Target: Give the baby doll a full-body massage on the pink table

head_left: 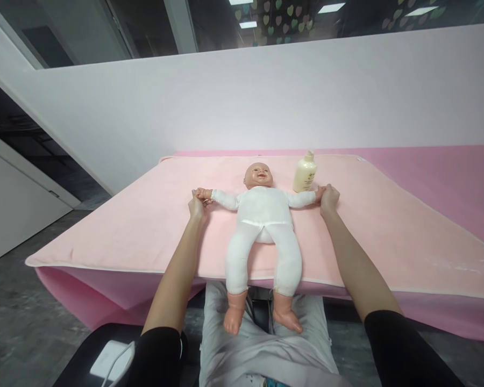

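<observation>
A baby doll (265, 207) with a white cloth body lies on its back on a peach mat (145, 226). Both its arms are stretched out sideways, and its feet hang past the front edge above my lap. My left hand (197, 206) is closed around the doll's hand on the left side of the view. On the other side, my right hand (329, 199) grips the doll's other hand. Close to that arm, beside the doll's head, stands a pale yellow pump bottle (305, 173).
Pink cloth (439, 172) covers the table under the mat and hangs down in front. A white wall (266, 102) with windows above rises behind. At lower left, a white device with a cable (112, 361) rests on a black seat (80, 365).
</observation>
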### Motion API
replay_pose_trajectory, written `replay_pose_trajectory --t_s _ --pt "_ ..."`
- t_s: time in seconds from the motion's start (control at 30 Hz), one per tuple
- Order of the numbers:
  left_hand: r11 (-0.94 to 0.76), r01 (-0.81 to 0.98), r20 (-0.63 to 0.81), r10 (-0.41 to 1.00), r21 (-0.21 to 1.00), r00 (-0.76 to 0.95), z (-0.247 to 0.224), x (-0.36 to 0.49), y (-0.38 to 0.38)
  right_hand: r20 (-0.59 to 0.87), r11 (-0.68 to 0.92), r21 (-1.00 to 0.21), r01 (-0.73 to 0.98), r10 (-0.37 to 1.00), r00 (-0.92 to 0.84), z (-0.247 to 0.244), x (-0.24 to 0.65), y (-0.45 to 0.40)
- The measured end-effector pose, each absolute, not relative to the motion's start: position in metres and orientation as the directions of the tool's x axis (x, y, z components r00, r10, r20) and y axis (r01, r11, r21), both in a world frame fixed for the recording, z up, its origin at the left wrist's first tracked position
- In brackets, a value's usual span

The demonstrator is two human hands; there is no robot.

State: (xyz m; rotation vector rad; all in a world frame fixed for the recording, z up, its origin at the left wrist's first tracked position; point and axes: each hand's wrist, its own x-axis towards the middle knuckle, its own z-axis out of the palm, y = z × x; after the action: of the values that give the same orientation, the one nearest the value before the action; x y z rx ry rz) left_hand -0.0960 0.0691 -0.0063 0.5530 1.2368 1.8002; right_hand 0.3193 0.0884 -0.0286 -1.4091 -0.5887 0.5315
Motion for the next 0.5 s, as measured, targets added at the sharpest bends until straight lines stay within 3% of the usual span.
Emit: replay_pose_trajectory --t_s 0.13,0.23,0.4,0.5 --pt "-0.189 -0.128 0.03 0.661 0.974 -0.75 -0.014 -0.11 0.068 0.1 0.001 -0.992 0.123 0.586 0.804 -0.03 0.321 0.086" --pt "-0.111 -0.001 0.06 0.543 0.994 -0.837 -0.018 -0.12 0.067 0.121 -0.06 -0.98 0.191 0.584 0.803 -0.029 0.322 0.084" --pt "-0.103 0.017 0.078 0.624 0.995 -0.777 -0.019 -0.12 0.066 0.145 -0.093 -0.965 0.244 0.586 0.797 -0.024 0.323 0.076" --pt "-0.116 0.168 0.203 0.641 0.979 -0.74 -0.015 -0.111 0.061 0.175 -0.083 -0.96 0.268 0.568 0.804 -0.017 0.32 0.07"
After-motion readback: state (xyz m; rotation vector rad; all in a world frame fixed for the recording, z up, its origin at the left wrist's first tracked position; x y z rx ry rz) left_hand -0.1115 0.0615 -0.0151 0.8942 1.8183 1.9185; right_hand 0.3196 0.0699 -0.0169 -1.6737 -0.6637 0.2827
